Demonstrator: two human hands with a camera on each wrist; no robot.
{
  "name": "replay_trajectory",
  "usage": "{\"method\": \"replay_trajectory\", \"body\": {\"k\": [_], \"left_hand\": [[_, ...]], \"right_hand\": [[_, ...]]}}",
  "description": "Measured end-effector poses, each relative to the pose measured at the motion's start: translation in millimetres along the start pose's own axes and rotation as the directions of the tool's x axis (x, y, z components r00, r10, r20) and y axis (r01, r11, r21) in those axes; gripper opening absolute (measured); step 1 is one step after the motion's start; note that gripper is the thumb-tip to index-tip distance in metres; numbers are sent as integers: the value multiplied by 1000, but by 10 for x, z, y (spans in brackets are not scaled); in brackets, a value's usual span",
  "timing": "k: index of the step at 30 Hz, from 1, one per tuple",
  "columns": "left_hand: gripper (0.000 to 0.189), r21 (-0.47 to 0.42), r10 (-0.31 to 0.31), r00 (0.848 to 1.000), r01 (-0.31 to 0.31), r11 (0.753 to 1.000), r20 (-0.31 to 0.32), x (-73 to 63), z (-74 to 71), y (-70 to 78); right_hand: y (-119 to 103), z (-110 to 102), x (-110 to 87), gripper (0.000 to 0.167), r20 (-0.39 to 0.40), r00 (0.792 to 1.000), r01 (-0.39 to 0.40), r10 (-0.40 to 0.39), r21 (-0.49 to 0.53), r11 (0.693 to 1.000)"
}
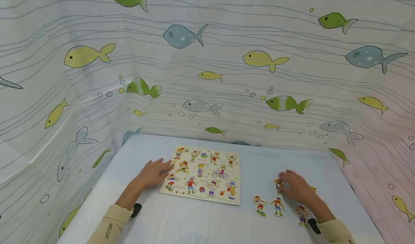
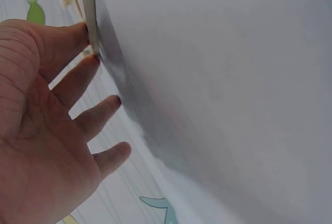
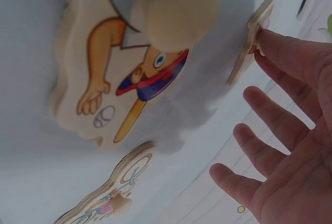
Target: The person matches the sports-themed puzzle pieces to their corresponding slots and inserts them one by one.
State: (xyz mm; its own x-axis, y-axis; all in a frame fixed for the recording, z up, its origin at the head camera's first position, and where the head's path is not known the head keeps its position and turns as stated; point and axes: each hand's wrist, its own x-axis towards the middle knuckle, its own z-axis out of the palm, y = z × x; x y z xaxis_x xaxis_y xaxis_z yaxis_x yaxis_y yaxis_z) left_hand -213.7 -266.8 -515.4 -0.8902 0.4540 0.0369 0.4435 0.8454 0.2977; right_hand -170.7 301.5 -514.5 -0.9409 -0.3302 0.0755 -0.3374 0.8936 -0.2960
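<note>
My left hand (image 1: 156,173) rests at the left edge of a wooden puzzle board (image 1: 223,198) printed with sports figures. In the left wrist view, thumb and index finger touch the board's edge (image 2: 89,6), the other fingers apart. With thumb and index finger, my right hand (image 1: 293,188) pinches a small wooden puzzle piece (image 1: 277,190); in the right wrist view this piece (image 3: 241,60) is seen edge-on, its picture mostly hidden. Close below that hand lies a baseball-player piece (image 3: 124,79) with a round wooden knob (image 3: 179,11).
A skateboarder piece (image 1: 259,205) and a roller-skater piece (image 1: 277,207) lie between board and right hand. A bicycle piece (image 3: 104,193) is partly hidden behind the right hand in the head view. Fish-printed sheeting (image 1: 207,89) walls the table's far side and ends.
</note>
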Motion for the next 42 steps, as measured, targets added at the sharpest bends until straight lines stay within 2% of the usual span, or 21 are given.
{"method": "replay_trajectory", "body": {"k": [11,19,27,36,42], "left_hand": [[38,13,3,1000,-3,1000,-3,-5,2,-5],[38,18,6,1000,-6,1000,-12,-15,-15,5],[38,20,7,1000,-7,1000,-12,-23,-25,21],[38,17,13,1000,-12,1000,-21,-22,-34,36],[38,13,3,1000,-3,1000,-15,-26,-34,39]], "right_hand": [[38,29,8,15,11,1000,-18,18,5,1000],[7,-7,24,15,-24,1000,15,-15,-16,1000],[-156,-91,38,13,-41,999,32,-32,-19,999],[-316,-138,67,16,-97,992,84,-86,-23,996],[-444,-190,78,15,-75,994,79,-79,-4,997]]}}
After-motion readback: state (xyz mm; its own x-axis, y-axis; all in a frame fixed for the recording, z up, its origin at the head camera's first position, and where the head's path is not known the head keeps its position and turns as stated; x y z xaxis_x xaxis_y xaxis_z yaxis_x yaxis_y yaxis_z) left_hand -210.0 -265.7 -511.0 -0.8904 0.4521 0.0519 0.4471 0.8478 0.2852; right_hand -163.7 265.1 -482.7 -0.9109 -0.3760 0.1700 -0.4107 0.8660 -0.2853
